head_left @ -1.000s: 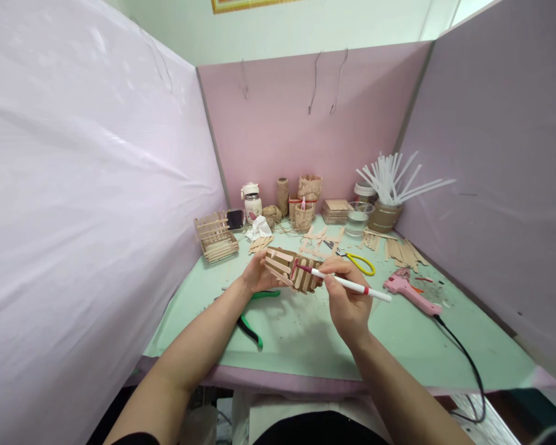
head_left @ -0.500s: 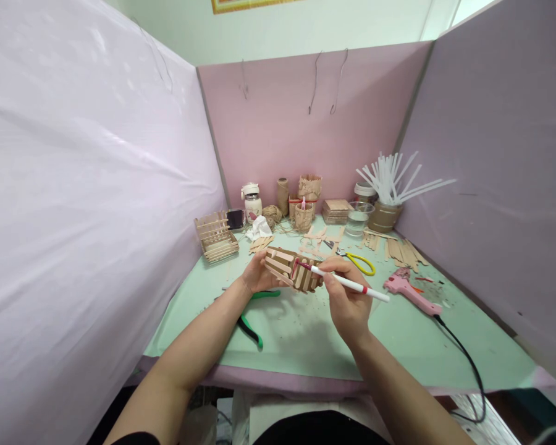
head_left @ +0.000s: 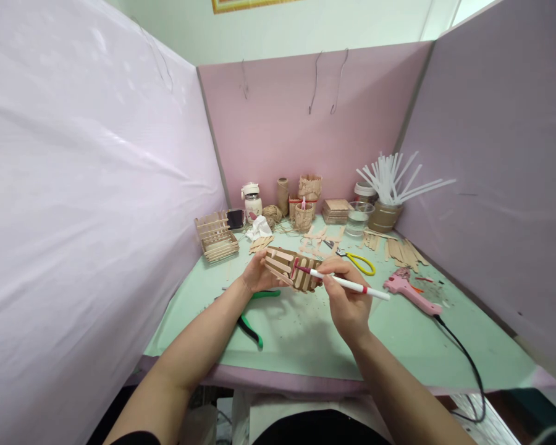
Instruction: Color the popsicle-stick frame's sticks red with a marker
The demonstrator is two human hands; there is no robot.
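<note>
My left hand (head_left: 256, 272) is closed round the left end of a small craft-stick piece (head_left: 282, 264) built of pale slats on a brown backing, held tilted above the table. Some of its fingers are hidden behind the piece. My right hand (head_left: 349, 303) pinches a white marker pen (head_left: 352, 285) with a red band. The pen's dark red tip meets the slatted face, where a red line shows near the middle. Below my left hand lie green-handled pliers (head_left: 250, 330), partly covered by my forearm.
Yellow-handled scissors (head_left: 361, 262) and a pink glue gun (head_left: 412, 293) with a black cord lie to the right. Behind stand a cup of water (head_left: 358, 221), a jar of white glue sticks (head_left: 384, 217), twine (head_left: 272, 214) and a stick basket (head_left: 219, 242). Loose craft sticks (head_left: 405, 253) are scattered.
The pen tip has shifted slightly down on the slatted face. My left hand and the piece have stayed almost still.
</note>
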